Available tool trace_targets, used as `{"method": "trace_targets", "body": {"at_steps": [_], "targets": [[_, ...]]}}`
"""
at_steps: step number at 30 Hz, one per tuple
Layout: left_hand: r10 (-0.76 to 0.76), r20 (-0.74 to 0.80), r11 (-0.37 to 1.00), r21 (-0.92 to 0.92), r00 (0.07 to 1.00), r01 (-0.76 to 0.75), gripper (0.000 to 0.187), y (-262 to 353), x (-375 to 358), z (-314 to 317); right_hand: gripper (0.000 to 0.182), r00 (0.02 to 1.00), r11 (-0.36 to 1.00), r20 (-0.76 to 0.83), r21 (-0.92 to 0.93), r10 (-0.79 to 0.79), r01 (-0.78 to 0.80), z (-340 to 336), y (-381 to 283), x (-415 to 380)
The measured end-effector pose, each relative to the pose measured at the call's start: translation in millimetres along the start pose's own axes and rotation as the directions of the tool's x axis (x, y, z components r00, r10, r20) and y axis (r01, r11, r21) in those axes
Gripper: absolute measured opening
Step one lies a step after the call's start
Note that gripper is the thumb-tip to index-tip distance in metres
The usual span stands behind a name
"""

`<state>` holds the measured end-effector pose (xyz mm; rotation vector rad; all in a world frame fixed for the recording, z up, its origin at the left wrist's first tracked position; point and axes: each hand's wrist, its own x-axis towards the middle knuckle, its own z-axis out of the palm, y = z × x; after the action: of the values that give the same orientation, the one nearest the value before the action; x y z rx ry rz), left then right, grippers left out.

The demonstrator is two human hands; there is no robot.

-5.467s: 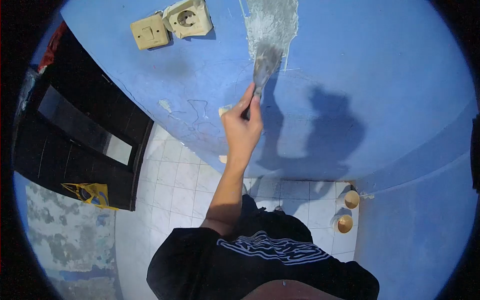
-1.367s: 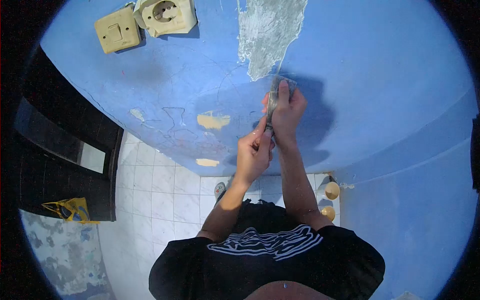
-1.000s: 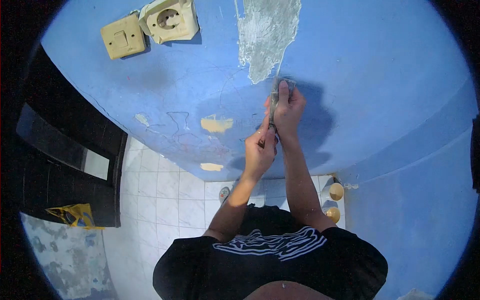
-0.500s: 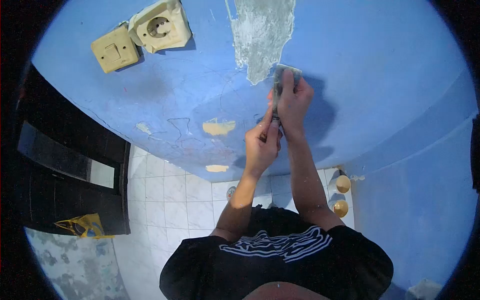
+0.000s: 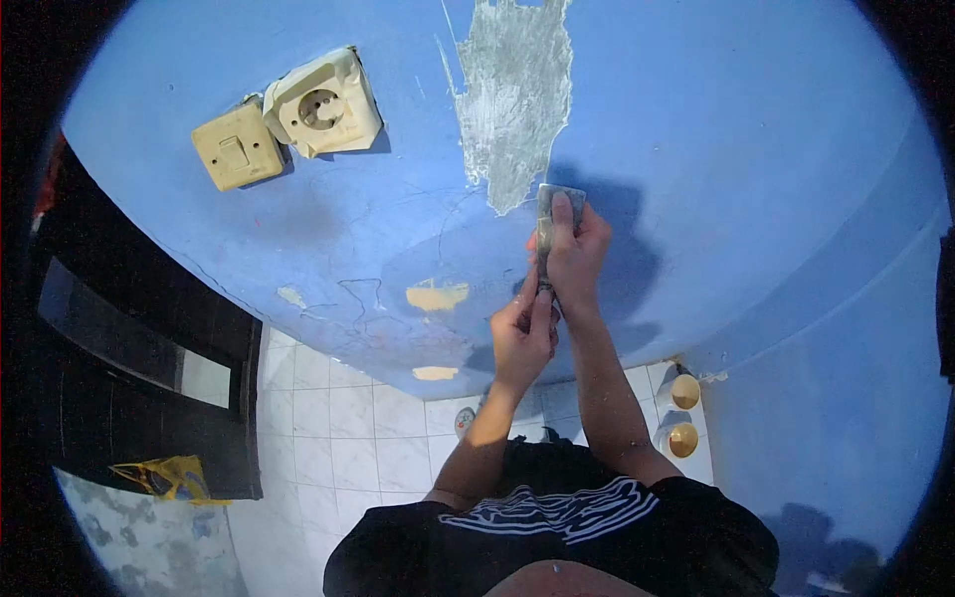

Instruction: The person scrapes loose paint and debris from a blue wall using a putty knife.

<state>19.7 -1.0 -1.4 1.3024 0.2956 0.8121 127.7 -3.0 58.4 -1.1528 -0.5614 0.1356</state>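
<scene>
Both hands are closed on a scraper (image 5: 544,231), its flat blade upward against the blue wall (image 5: 716,159). My left hand (image 5: 523,343) wraps the lower handle end. Higher up, my right hand (image 5: 577,259) grips the tool with the thumb laid along the blade. The blade's top edge sits just right of the lower tip of a bare grey patch (image 5: 512,104), where paint is gone and the border is ragged. Fingers hide most of the handle.
A light switch (image 5: 237,147) and a loose-looking socket (image 5: 323,104) are upper left. Cream patches (image 5: 438,297) mark the wall lower down. Two round yellowish containers (image 5: 683,439) stand on the white tiled floor (image 5: 318,418). A dark door (image 5: 129,398) is at left, with a yellow bag (image 5: 179,478) near it.
The wall, switch, socket and both hands with the scraper appear lower in view. The scraper stays beside the grey patch's lower tip, and the grip looks the same.
</scene>
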Motion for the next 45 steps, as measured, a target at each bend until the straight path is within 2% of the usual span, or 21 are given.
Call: {"method": "trace_targets", "body": {"at_steps": [5,8,14,16,19,20,22,26,29,32,34,36,40,45], "targets": [[0.025,0.029,1.0,-0.007,0.999,-0.025,0.042,5.8,3.1,-2.4,0.035,0.999,0.999,-0.019,0.011,-0.03,0.03,4.1,-1.5,3.5],[0.013,0.001,0.999,0.051,1.0,-0.013,0.041,7.7,1.2,1.6,0.034,1.0,1.0,-0.006,0.001,-0.013,0.013,0.8,-2.7,2.6],[0.032,0.026,0.999,0.007,0.999,-0.032,0.041,19.4,4.4,4.1,0.035,0.999,1.0,-0.032,-0.025,0.016,-0.017,3.3,-13.7,6.0],[-0.077,0.019,0.99,-0.12,0.997,0.079,0.042,29.8,8.0,11.5,0.037,0.996,0.996,0.024,-0.009,-0.089,0.089,3.2,-22.7,13.1],[-0.047,-0.009,0.997,-0.067,0.999,0.047,0.042,16.8,-1.0,7.0,0.039,1.0,0.996,0.001,-0.08,-0.024,0.024,3.8,-13.3,4.7],[-0.028,0.0,0.997,-0.072,1.0,0.028,0.042,19.5,-2.0,7.9,0.039,0.999,0.996,0.003,-0.079,-0.046,0.046,3.7,-12.1,5.2],[-0.085,-0.005,0.987,-0.136,0.996,0.084,0.042,25.8,-3.3,7.9,0.038,0.995,0.992,0.048,-0.088,-0.087,0.091,3.1,-9.0,6.4],[-0.074,-0.001,0.994,-0.086,0.997,0.074,0.042,23.4,-6.6,5.3,0.037,1.0,1.0,0.0,-0.003,-0.001,0.001,7.2,-12.2,1.7],[-0.041,0.003,0.997,-0.07,0.999,0.041,0.042,17.3,-6.7,0.3,0.036,1.0,0.998,-0.007,-0.063,0.016,-0.016,5.9,-6.4,-0.6],[-0.107,0.017,0.99,-0.089,0.994,0.108,0.04,24.4,-6.3,1.1,0.035,1.0,0.998,0.006,-0.069,0.0,0.0,5.2,-9.1,0.0],[-0.07,-0.026,0.995,-0.069,0.997,0.068,0.04,18.0,-4.4,0.2,0.034,0.999,0.998,-0.023,-0.052,0.024,-0.026,6.1,-8.2,-0.6],[-0.075,0.009,0.996,-0.05,0.997,0.076,0.04,22.1,-4.6,-7.3,0.034,0.997,0.998,-0.05,-0.023,0.055,-0.056,9.6,-8.5,-4.3],[-0.092,0.004,0.995,-0.029,0.996,0.092,0.04,27.5,-5.4,-1.4,0.034,0.998,0.996,-0.047,-0.072,0.047,-0.05,10.9,-17.3,-0.8],[-0.043,-0.031,0.999,0.022,0.999,0.044,0.039,25.6,-4.9,-3.1,0.036,0.997,0.998,-0.055,0.01,0.059,-0.058,12.9,-12.1,-2.6]]}}
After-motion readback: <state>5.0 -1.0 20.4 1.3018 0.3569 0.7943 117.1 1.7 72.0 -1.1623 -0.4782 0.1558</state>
